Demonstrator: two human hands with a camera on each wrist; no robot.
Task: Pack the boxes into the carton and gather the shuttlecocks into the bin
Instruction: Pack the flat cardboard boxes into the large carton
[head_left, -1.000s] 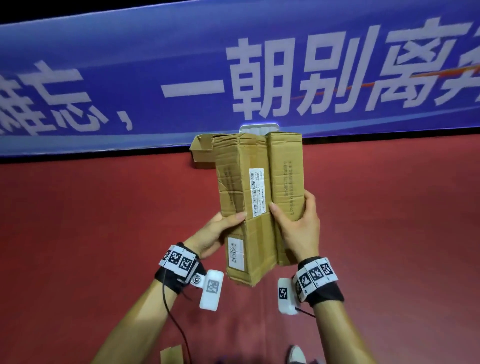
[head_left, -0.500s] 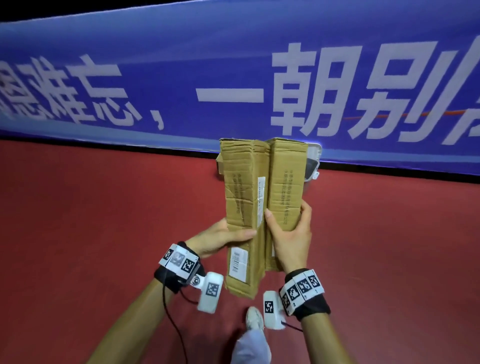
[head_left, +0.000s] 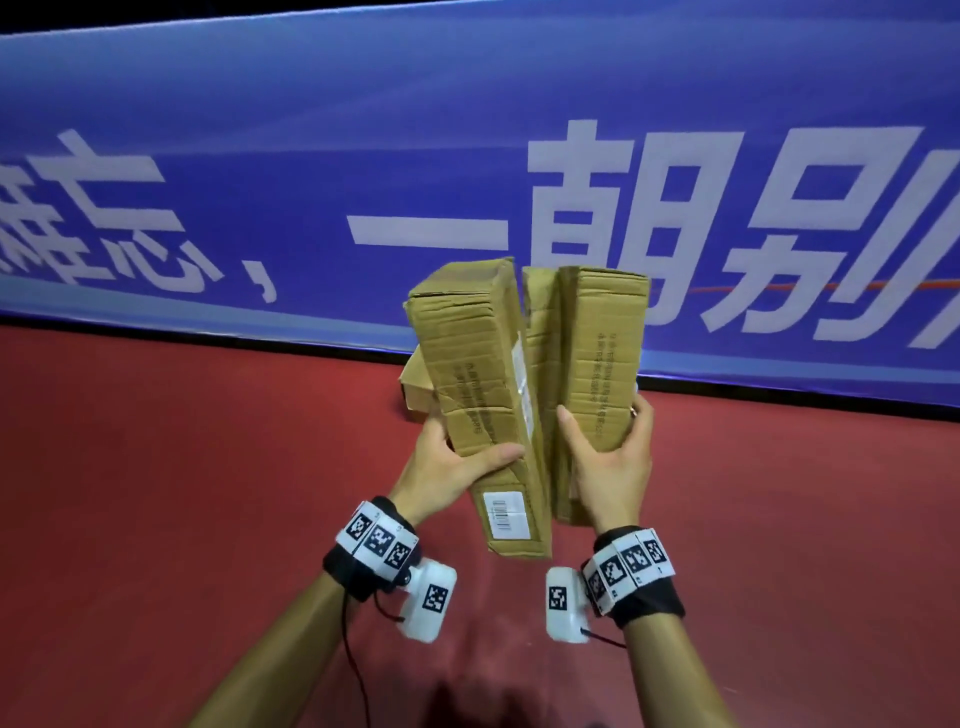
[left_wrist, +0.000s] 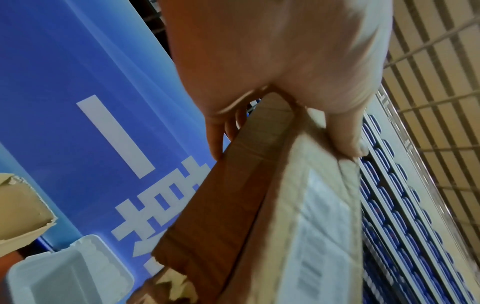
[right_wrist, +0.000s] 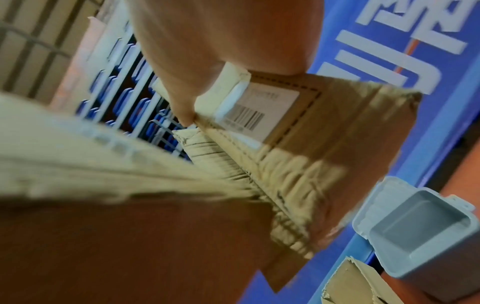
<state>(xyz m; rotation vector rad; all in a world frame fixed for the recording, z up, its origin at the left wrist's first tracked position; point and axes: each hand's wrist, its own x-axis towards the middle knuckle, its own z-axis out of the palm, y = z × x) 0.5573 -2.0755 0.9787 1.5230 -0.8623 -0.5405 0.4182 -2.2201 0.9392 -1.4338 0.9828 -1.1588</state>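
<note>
Two long brown cardboard boxes stand side by side in the air in front of me. My left hand (head_left: 457, 457) grips the left box (head_left: 478, 374), thumb across its front; the same box (left_wrist: 298, 205) fills the left wrist view. My right hand (head_left: 608, 457) grips the right box (head_left: 602, 364), thumb on its near face; its barcode label (right_wrist: 259, 111) shows in the right wrist view. The boxes lean apart at the top. Behind them on the floor, part of the open carton (head_left: 415, 384) shows. A grey bin (right_wrist: 426, 232) stands beside the carton flap (right_wrist: 358, 288). No shuttlecocks are in view.
A long blue banner (head_left: 311, 182) with white characters runs along the far edge of the red floor (head_left: 182, 493). Blue stadium seats (left_wrist: 405, 205) and a slatted ceiling appear in the wrist views. Wrist camera units hang below both forearms.
The two boxes have come closer to the banner and tilted left. Their tops have spread apart. The carton now peeks out at the left behind them, and the foot is out of view.
</note>
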